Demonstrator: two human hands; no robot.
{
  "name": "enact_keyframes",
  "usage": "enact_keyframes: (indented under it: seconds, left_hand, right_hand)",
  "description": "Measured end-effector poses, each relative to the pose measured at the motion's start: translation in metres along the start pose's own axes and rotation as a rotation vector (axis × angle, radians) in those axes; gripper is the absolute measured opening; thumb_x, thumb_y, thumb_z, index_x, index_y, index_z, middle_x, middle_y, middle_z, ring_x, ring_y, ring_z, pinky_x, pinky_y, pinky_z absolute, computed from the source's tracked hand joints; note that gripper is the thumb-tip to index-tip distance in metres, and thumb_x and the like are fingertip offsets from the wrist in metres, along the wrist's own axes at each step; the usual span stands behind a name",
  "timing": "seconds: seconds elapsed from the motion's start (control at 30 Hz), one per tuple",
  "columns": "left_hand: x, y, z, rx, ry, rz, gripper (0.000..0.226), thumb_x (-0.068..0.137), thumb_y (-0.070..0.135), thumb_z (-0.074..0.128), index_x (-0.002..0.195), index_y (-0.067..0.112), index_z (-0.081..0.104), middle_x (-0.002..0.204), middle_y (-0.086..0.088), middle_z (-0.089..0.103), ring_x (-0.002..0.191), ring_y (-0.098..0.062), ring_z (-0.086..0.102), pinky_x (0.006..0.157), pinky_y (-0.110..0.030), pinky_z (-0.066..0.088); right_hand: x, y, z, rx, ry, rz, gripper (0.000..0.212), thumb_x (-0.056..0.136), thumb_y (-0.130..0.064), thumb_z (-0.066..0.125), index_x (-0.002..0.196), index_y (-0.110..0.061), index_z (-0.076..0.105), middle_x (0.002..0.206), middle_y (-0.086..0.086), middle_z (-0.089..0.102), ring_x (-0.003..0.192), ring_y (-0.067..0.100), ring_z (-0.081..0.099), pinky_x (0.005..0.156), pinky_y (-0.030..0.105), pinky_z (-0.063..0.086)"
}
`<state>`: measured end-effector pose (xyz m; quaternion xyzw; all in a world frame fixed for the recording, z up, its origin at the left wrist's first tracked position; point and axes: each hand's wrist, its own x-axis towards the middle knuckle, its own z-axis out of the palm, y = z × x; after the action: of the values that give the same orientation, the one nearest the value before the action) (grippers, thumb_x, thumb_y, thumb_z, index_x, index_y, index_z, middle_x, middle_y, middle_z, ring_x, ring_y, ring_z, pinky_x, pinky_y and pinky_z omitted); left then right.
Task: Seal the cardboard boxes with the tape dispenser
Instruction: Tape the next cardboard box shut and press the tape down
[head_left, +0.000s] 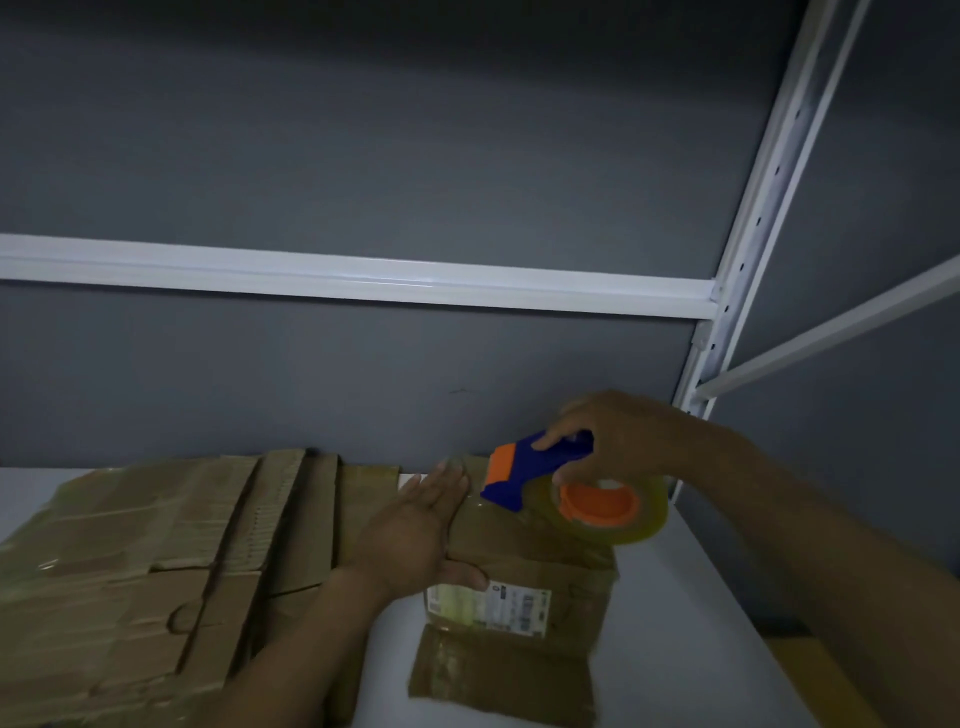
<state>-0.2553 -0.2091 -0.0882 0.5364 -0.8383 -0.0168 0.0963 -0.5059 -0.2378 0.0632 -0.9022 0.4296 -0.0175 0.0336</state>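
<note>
A small flat cardboard box with a white shipping label lies on the white shelf surface. My left hand presses flat on the box's far left part, fingers straight. My right hand grips the blue and orange tape dispenser by its handle. The dispenser carries a roll of clear tape and hovers over the box's far right end. Its blue front edge sits close to my left fingertips.
A pile of flattened cardboard covers the shelf to the left of the box. A dark grey wall stands behind. A white shelf rail runs across above, and a white perforated upright rises at the right.
</note>
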Motion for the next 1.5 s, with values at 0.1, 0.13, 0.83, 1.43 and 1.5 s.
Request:
enact_keyframes:
  seconds: [0.1, 0.13, 0.83, 1.43, 1.5]
  left_hand:
    - [0.002, -0.004, -0.001, -0.021, -0.045, -0.013, 0.137, 0.050, 0.097, 0.027, 0.153, 0.013, -0.007, 0.153, 0.007, -0.019, 0.141, -0.006, -0.018, 0.104, -0.016, -0.025]
    - [0.003, -0.006, -0.003, -0.021, -0.058, -0.008, 0.136, 0.051, 0.097, 0.030, 0.153, 0.014, -0.007, 0.153, 0.006, -0.018, 0.144, -0.008, -0.016, 0.104, -0.017, -0.025]
    - [0.041, 0.033, -0.006, 0.045, -0.262, 0.137, 0.133, 0.039, 0.105, 0.008, 0.144, 0.029, -0.022, 0.150, 0.015, -0.027, 0.141, -0.004, -0.023, 0.117, -0.026, -0.013]
    - [0.049, 0.033, -0.021, 0.009, -0.362, 0.168, 0.128, 0.047, 0.100, 0.026, 0.147, 0.035, -0.021, 0.151, 0.022, -0.026, 0.140, -0.002, -0.025, 0.115, -0.029, -0.015]
    - [0.051, 0.048, -0.021, -0.025, -0.375, 0.198, 0.128, 0.050, 0.097, 0.031, 0.148, 0.033, -0.020, 0.152, 0.021, -0.022, 0.141, -0.001, -0.023, 0.116, -0.030, -0.014]
  right_hand:
    - [-0.019, 0.016, -0.007, 0.013, 0.029, 0.017, 0.042, 0.078, -0.055, 0.069, 0.118, -0.046, 0.060, 0.097, -0.023, 0.051, 0.087, -0.001, 0.048, 0.074, 0.019, 0.039]
    - [-0.025, 0.021, -0.007, 0.005, 0.027, 0.036, 0.042, 0.078, -0.056, 0.069, 0.118, -0.047, 0.060, 0.099, -0.023, 0.052, 0.088, -0.001, 0.048, 0.075, 0.019, 0.040]
    - [-0.047, 0.026, 0.039, 0.051, 0.169, 0.105, 0.043, 0.079, -0.050, 0.069, 0.120, -0.036, 0.063, 0.109, -0.011, 0.059, 0.094, 0.004, 0.051, 0.067, 0.010, 0.029]
    - [-0.102, 0.049, 0.087, 0.403, 0.290, 0.290, 0.043, 0.076, -0.040, 0.077, 0.116, -0.039, 0.061, 0.111, -0.019, 0.051, 0.102, 0.001, 0.050, 0.088, 0.016, 0.041]
    - [-0.101, 0.044, 0.097, 0.479, 0.317, 0.292, 0.042, 0.077, -0.037, 0.077, 0.115, -0.041, 0.060, 0.111, -0.019, 0.052, 0.104, 0.002, 0.051, 0.092, 0.018, 0.041]
